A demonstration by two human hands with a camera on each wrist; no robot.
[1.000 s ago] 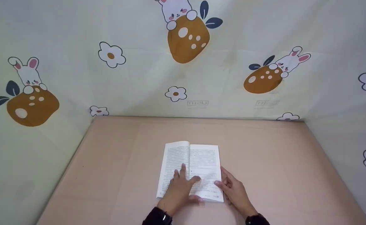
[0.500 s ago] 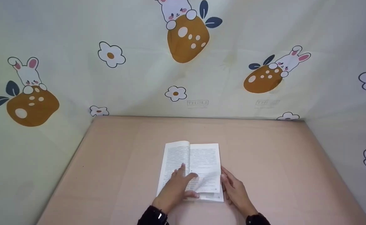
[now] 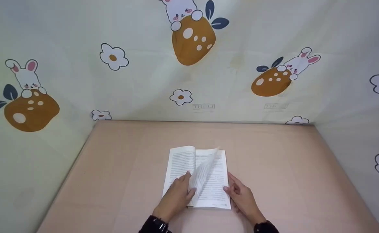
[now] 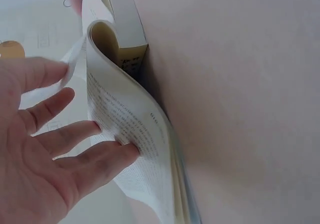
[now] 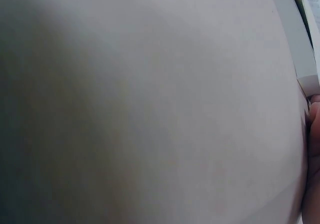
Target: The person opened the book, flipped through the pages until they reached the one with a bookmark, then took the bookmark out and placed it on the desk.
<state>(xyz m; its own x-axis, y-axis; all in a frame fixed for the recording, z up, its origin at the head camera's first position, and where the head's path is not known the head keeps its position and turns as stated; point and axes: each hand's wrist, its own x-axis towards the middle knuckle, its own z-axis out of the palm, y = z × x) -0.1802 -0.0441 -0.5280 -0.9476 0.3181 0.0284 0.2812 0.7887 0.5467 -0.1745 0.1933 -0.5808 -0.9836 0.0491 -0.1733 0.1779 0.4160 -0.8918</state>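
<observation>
An open paperback book (image 3: 210, 194) lies on the table, its pages covered in small print. One page (image 3: 205, 171) is lifted and curls leftward over the right half. My left hand (image 3: 176, 195) is over the lower left page, and its thumb touches the lifted page. In the left wrist view the left hand (image 4: 45, 139) has its fingers spread, several fingertips resting on the printed page. My right hand (image 3: 244, 197) holds the book's right edge, thumb on top. Only a sliver of the right hand (image 5: 314, 149) shows in the right wrist view, beside the book's edge.
The beige tabletop (image 3: 128, 161) spreads around the book. A pale cloth wall (image 3: 144, 81) printed with rabbits, flowers and fruit rises behind and on both sides of the table.
The right-hand page has risen from its lower corner and swung leftward, showing the page beneath. My left hand has drawn slightly left and its thumb has moved in; the right hand stays at the edge.
</observation>
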